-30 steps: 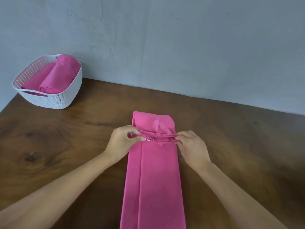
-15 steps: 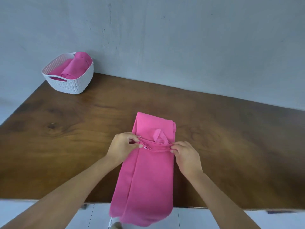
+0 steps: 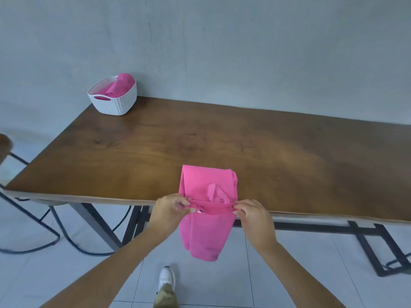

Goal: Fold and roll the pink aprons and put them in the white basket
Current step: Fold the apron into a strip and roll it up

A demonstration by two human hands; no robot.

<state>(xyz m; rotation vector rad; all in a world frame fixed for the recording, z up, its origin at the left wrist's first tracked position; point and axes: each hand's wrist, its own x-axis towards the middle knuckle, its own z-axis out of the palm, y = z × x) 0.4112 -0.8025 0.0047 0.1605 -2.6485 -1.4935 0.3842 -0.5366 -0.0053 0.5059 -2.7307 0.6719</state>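
Far left corner of the table (image 3: 244, 141): there's the basket (image 3: 115, 105), rolled aprons (image 3: 121, 85) tucked inside. Down at the near edge, the left hand (image 3: 169, 210) pinches the left end of a bunched fold across the apron (image 3: 208, 181). The folded strip lies half on the wood, half hanging over the edge, a loop poking up just beyond the fold. The right hand (image 3: 253, 216) pinches the fold's right end, fingers curled.

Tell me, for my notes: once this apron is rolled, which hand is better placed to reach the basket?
Probably left: the white basket sits at the table's far-left corner, the left hand's side; the right hand would reach across.
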